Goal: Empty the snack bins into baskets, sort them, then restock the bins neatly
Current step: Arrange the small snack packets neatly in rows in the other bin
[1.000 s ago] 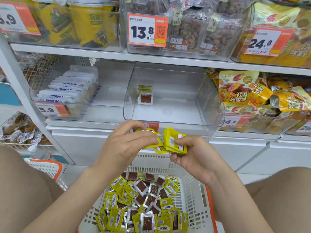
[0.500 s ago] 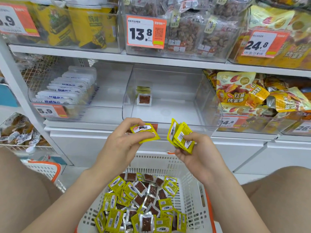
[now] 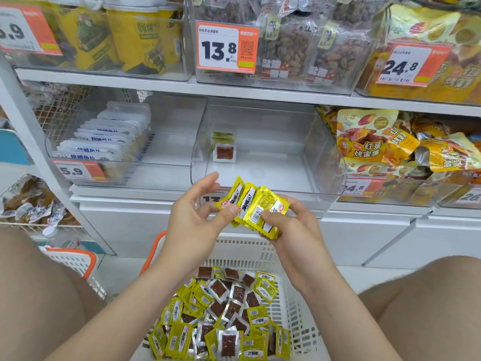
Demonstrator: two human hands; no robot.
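Both hands meet in front of a clear plastic bin (image 3: 260, 188) on the middle shelf. My right hand (image 3: 291, 230) grips a small stack of yellow snack packets (image 3: 260, 212). My left hand (image 3: 197, 217) pinches one yellow packet (image 3: 230, 200) by thumb and fingers against the left side of that stack. Inside the bin a short row of packets (image 3: 224, 149) stands upright at the back left. Below my arms a white basket (image 3: 299, 308) holds several loose yellow and brown-windowed packets (image 3: 223, 316).
A neighbouring clear bin (image 3: 109, 142) with white and blue packets sits to the left. Yellow sweet-potato bags (image 3: 369, 142) fill the bin to the right. A second white basket with an orange rim (image 3: 75, 259) stands at lower left. My knees frame the basket on both sides.
My left hand has brought its single packet rightward against the stack in my right hand. The hands were apart half a second ago and now touch at the packets.
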